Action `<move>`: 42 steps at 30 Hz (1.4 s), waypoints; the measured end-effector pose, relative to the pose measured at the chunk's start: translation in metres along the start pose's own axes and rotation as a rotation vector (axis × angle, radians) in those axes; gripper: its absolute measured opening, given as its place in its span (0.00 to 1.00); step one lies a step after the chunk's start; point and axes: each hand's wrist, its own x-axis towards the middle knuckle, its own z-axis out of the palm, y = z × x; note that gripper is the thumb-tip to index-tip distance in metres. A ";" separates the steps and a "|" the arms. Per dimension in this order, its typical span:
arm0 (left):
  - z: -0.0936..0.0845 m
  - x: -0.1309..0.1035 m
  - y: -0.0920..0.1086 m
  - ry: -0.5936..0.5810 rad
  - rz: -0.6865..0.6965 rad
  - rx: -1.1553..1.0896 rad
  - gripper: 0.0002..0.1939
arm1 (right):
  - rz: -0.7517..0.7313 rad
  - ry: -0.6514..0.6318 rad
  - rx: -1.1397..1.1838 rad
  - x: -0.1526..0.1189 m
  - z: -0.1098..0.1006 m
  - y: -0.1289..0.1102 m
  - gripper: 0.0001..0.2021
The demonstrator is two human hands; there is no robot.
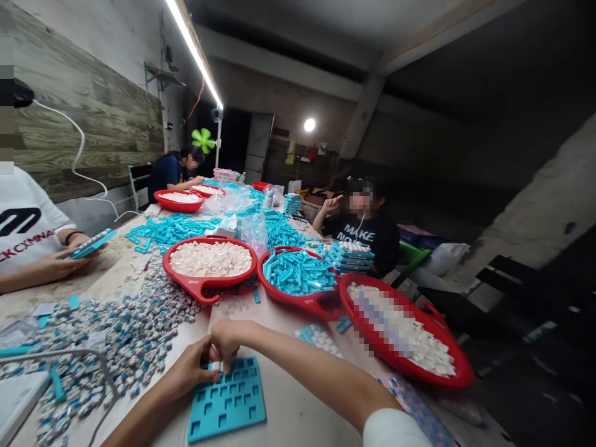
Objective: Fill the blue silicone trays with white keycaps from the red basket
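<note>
A blue panel (239, 410) with rows of square recesses lies flat on the pale surface (298, 425), directly under the fingers and reaching from them toward the wearer. The left hand (189, 369) and the right hand (230, 335) meet over its far edge, the right arm crossing in from the side. The fingers of both hands are bunched close together at the upper recesses; something small and pale seems to show between them, but the hands cover it, so I cannot tell whether either is clamped on a piece. Left of the fingers spreads a heap of grey-white pieces (125, 329) flecked with blue. Right of the fingers, just past the forearm, is a blue tray (305, 335) with white pieces on it. Farther right stands a red basket of white pieces (433, 347). Straight beyond the fingers is a second basket, of cream pieces (209, 259), and beside it, to the right, a third, of blue pieces (298, 273). Past these, stacked trays (347, 256) stand near a person in a black shirt (367, 226). Well left of the fingers, a co-worker in white holds a blue slab (95, 244). Farthest beyond them, a person in dark blue (162, 175) bends over the surface near a green fan (203, 141).
</note>
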 end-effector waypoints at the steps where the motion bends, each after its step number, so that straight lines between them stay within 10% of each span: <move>1: 0.000 0.000 -0.002 0.010 0.003 -0.008 0.30 | 0.006 -0.023 0.027 0.000 0.000 0.001 0.14; 25: 0.014 -0.001 0.006 0.254 -0.186 -0.001 0.26 | 0.105 -0.470 0.209 0.046 -0.009 0.011 0.18; 42: 0.014 -0.004 0.018 0.252 -0.212 0.027 0.24 | 0.016 -0.349 0.103 0.041 -0.007 0.010 0.17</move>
